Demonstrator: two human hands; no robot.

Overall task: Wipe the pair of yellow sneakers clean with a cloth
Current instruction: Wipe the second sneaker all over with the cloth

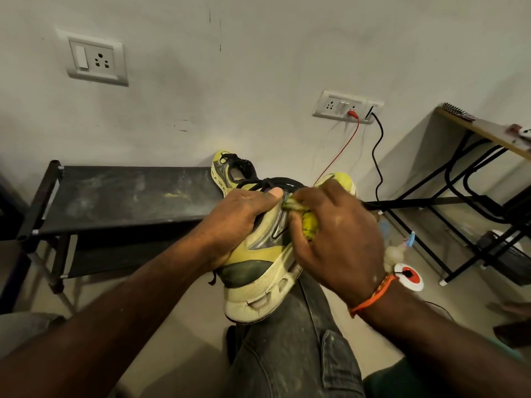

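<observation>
Low black metal-framed fabric rack (120,196) is standing against the wall. Yellow sneaker with black laces (258,262) is resting on the person's knee; second yellow sneaker (227,170) is sitting on the rack's end. Left hand (238,222) is gripping the near sneaker, thumb over its laces. Right hand (336,239) is pinching a bunched yellow-green cloth (309,225) against the shoe's side.

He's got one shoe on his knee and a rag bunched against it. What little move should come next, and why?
Probably drag the cloth along the sneaker side toward the heel. The right hand presses the bunched cloth by the laces, the left hand steadies the shoe, and the dark heel patch and pale sole look grimy. The second sneaker waits on the rack.
</observation>
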